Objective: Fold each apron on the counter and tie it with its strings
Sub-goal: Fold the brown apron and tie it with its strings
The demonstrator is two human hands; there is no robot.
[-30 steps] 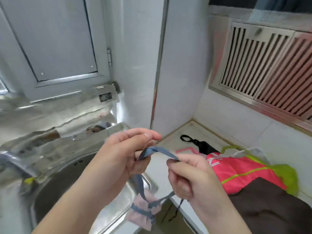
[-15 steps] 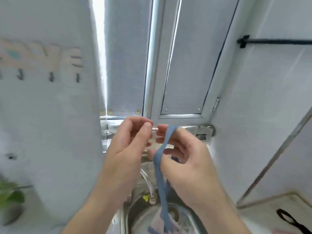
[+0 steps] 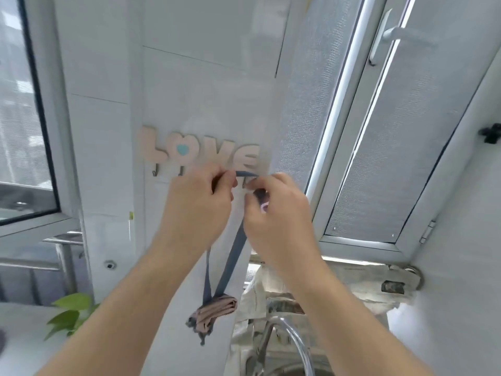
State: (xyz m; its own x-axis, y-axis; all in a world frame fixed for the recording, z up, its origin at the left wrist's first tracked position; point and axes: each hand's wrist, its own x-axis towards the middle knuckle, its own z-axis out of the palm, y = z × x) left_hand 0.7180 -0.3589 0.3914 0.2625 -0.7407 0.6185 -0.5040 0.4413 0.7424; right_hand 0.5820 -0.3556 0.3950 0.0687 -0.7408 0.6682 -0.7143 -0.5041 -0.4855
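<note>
While the folded pink apron bundle dangles below the LOVE hook rack, the left hand and right hand pinch its blue strap loop just beneath the hooks, seemingly to hang it.

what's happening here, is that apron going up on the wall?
Looks like it. A person holds the blue strap loop of a folded, tied pink apron bundle up at the LOVE hook rack on the white wall. The left hand and right hand each pinch the strap just under the hooks, and the bundle hangs below them above the faucet. Whether the loop is over a hook yet, I can't tell.
</note>
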